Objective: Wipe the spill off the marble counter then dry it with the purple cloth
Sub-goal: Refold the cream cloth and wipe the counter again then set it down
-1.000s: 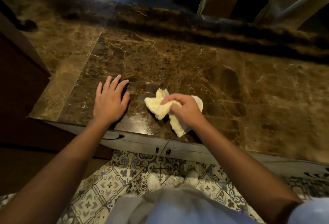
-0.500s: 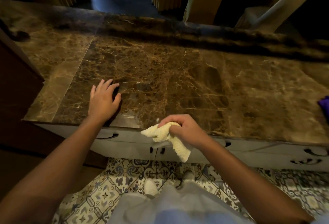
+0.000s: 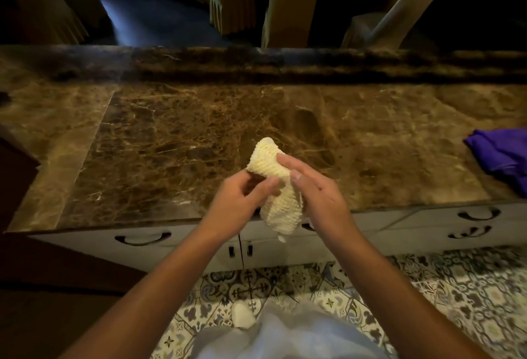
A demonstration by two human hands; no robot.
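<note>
Head view is showing you holding the cream cloth between both hands, lifted off the table and hanging just over its near edge. Your right hand is closing its grip around the cloth's right side, thumb pressing on the upper fold; your left hand is pinching the left side with thumb and fingers, so both grips are narrow and full of fabric. You are looking to be folding or bunching it rather than wiping.

Moving outward, the marble table is lying bare in front of your hands. No clear puddle is showing, though the dark glossy stone is making that hard to judge, so the wiping is probably finishing or done. The purple cloth is sitting well apart at the far right, untouched, so the drying is remaining.

As for containers, only the closed drawers below the table are showing, and their contents are hidden.
</note>
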